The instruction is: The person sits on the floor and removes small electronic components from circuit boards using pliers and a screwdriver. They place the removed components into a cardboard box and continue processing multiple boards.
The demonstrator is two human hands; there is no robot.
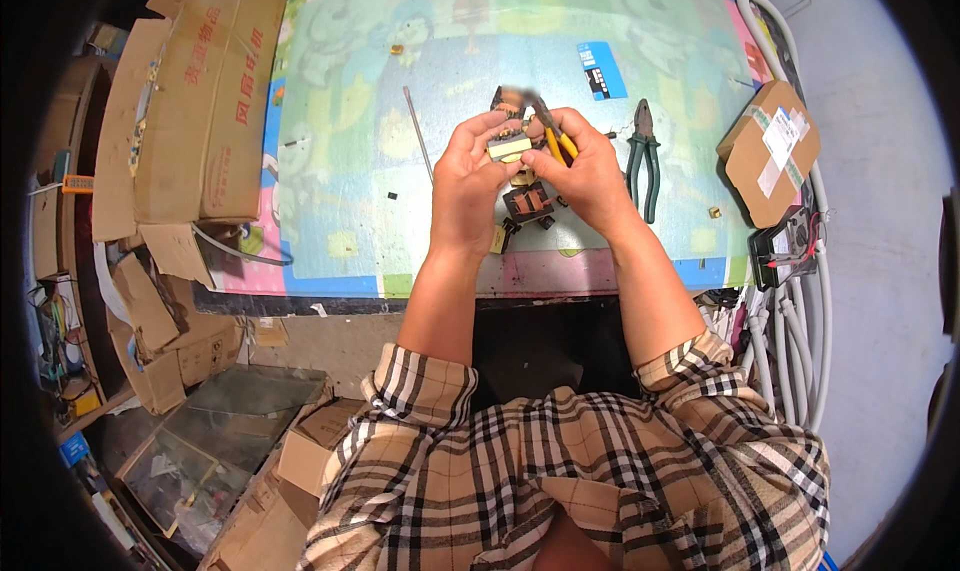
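Above the middle of the table, both of my hands are close together. My left hand (pixel 468 179) is closed around a small block-shaped transformer (pixel 511 150) wrapped in yellow tape. My right hand (pixel 590 176) grips yellow-handled pliers (pixel 552 136), their dark jaws pointing away from me, and its thumb presses at the transformer's near side. Beyond my fingers lies a coil with copper windings (pixel 508 102). Another copper-wound coil (pixel 528 202) rests just below my hands, among small dark and yellow pieces partly hidden by them.
Green-handled pliers (pixel 646 161) lie to the right, a thin metal rod (pixel 418 131) to the left. A blue card (pixel 600 70) is farther back. Cardboard boxes (pixel 225 121) stand at the left edge; a cardboard piece (pixel 768 156) and a black meter (pixel 783 251) sit at the right.
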